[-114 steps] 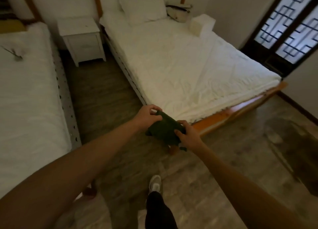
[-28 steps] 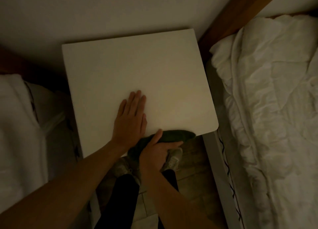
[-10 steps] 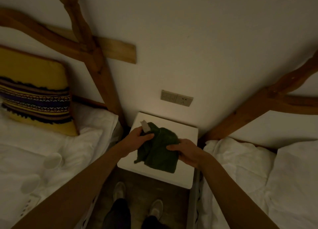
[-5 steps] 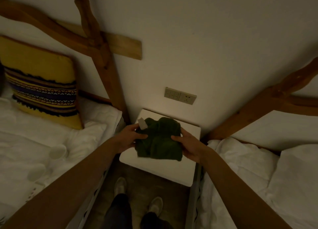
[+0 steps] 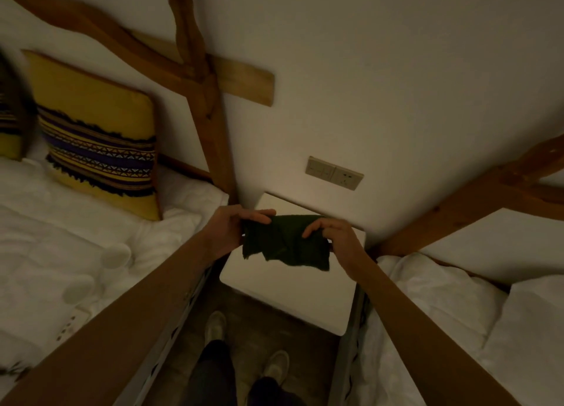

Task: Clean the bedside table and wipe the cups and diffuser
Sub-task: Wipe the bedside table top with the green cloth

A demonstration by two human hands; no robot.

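We hold the dark green cloth stretched above the white bedside table: left hand pinches its left edge, right hand grips its right edge. Two white cups lie on the bed left of the table.

You stand in a dim bedroom, likely a guest room with twin beds. At 9 o'clock is a bed in white linen with a striped yellow cushion against a wooden headboard. At 3 o'clock is a second bed. Between them at 12 o'clock sits a white desk under a wall socket.
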